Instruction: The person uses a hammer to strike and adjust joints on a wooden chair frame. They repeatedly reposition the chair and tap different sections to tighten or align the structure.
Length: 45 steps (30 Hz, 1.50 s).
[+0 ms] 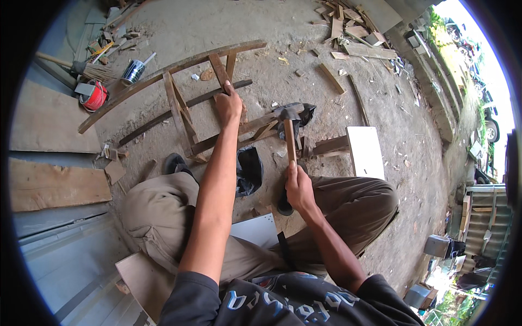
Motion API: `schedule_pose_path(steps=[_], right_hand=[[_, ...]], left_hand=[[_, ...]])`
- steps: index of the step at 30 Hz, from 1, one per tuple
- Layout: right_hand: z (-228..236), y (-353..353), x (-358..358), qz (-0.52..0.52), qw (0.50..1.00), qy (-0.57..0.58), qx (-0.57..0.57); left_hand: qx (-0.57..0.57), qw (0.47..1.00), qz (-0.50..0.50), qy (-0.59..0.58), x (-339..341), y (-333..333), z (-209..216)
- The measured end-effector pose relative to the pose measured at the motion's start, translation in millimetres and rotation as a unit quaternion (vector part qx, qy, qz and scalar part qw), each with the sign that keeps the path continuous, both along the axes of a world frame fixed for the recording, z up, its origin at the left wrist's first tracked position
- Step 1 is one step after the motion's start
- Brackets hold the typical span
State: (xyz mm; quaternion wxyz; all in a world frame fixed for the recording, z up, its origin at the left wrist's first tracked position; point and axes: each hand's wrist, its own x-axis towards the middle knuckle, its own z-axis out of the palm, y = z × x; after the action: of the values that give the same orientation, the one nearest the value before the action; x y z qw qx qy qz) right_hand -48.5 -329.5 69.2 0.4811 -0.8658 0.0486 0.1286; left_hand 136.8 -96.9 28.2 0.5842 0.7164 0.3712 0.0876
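Note:
My left hand (228,104) is closed around a crosspiece of a wooden frame (239,48), which lies on the dirt ground in front of me. The frame has two long rails joined by short crosspieces. In my right hand (299,188) is a hammer (290,142), gripped by its wooden handle. The hammer's dark head is over the right end of the frame's nearer rail; whether it touches the wood I cannot tell. A crumpled black plastic bag (307,114) shows behind the head. Another black plastic bag (249,171) lies between my feet.
A white-topped wooden piece (367,153) stands right of the hammer. At the left are a red bucket (95,96), a paint can (133,72) and a broom (92,70). Scrap wood (353,32) is heaped at the far right. Boards (60,185) lie along the left side.

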Motion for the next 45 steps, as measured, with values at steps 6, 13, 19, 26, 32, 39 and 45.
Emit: schedule_pose_path(steps=[6, 13, 19, 26, 32, 39, 45], right_hand=[[85, 14, 12, -0.013, 0.989, -0.039, 0.145], [100, 29, 31, 0.029, 0.945, -0.276, 0.175], [15, 6, 1, -0.04, 0.998, 0.041, 0.015], [108, 13, 37, -0.026, 0.976, -0.148, 0.157], [27, 7, 20, 0.044, 0.978, -0.199, 0.037], [51, 3, 8, -0.01, 0.997, -0.016, 0.073], [135, 31, 23, 0.033, 0.956, -0.223, 0.186]], left_hand=[[0.002, 1.0, 0.001, 0.029, 3, 9, -15], [0.01, 0.999, -0.006, 0.03, 2, 7, -7], [0.047, 0.999, -0.007, 0.016, -2, 2, 0], [0.045, 0.999, 0.007, -0.015, -9, 0, 5], [0.017, 1.0, -0.001, 0.013, -1, -3, 3], [0.027, 0.999, -0.008, 0.036, 1, 2, -8], [0.043, 0.998, -0.013, 0.039, -2, 7, -11]])
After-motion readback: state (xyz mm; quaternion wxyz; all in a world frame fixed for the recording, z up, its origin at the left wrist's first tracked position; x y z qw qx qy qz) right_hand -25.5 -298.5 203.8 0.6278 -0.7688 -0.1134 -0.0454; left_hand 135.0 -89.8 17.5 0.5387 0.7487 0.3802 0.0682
